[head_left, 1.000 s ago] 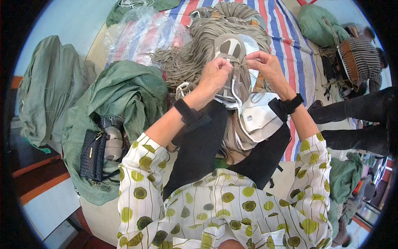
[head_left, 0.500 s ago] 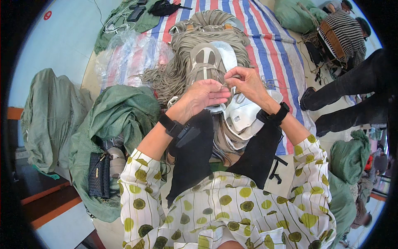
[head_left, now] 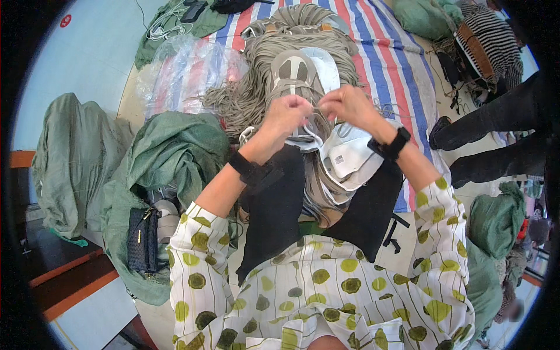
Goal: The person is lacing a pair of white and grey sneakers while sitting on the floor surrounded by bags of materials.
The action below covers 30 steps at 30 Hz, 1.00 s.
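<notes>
Over my lap lies a taupe and white shoe upper (head_left: 293, 65), its toe pointing away from me. Just above it my left hand (head_left: 287, 118) is closed, fingertips pinched toward my right hand. My right hand (head_left: 349, 107) is pinched too, close on the other side. A thin shoelace seems to run between the fingertips; most of it is hidden by the fingers. More white-lined uppers (head_left: 344, 157) are stacked between my knees, below my right hand. Beyond the upper spreads a big heap of taupe laces (head_left: 256, 64).
A striped tarp (head_left: 402, 76) covers the floor ahead. Clear plastic wrap (head_left: 189, 67) lies at the left. A green sack (head_left: 175, 146) with a dark woven purse (head_left: 143, 239) stands beside my left leg. Another person's dark-trousered legs (head_left: 496, 114) are at the right.
My left fingers, spread before, have closed into a pinch. Both hands have come up slightly and face each other over the upper. The view has shifted a little.
</notes>
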Each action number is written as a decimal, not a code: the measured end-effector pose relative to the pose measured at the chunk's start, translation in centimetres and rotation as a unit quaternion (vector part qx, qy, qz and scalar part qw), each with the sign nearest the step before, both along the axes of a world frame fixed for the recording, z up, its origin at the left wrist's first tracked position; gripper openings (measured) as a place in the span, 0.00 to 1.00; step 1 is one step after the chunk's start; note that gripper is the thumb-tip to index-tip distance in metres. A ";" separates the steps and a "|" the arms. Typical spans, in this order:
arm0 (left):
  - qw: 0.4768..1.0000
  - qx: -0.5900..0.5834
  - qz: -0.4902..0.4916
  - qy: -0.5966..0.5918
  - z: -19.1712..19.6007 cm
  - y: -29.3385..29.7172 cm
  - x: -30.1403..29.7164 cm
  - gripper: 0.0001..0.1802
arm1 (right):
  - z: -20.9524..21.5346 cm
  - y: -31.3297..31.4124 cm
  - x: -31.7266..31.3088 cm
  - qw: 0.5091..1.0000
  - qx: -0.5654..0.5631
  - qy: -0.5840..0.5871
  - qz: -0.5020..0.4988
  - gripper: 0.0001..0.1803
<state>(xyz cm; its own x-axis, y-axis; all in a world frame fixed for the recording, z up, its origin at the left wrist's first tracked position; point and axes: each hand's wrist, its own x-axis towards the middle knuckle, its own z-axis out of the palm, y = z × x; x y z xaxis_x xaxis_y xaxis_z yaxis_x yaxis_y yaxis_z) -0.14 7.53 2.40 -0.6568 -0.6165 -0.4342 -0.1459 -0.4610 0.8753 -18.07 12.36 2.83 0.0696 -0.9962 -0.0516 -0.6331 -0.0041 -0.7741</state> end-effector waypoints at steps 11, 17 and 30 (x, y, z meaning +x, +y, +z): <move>0.970 0.165 0.122 0.133 -2.8 -2.4 -0.3 0.11 | -2.9 -5.2 0.2 0.990 0.012 0.117 -0.082 0.10; 0.959 0.198 0.150 0.139 -2.1 -2.1 -0.4 0.13 | -2.9 -6.2 0.2 0.973 -0.022 0.217 -0.082 0.08; 0.962 0.205 0.139 0.114 -2.3 -2.2 -0.9 0.15 | -2.2 -6.1 0.8 0.915 -0.147 0.371 0.055 0.04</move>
<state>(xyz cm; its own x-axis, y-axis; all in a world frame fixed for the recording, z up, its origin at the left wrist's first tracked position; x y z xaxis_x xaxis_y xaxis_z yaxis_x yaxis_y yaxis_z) -1.00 5.34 0.13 -0.5993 -0.5891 -0.5421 0.2072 -0.7682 0.6057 -17.27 6.25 0.66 0.2246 -0.9638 0.1434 -0.9673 -0.2384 -0.0872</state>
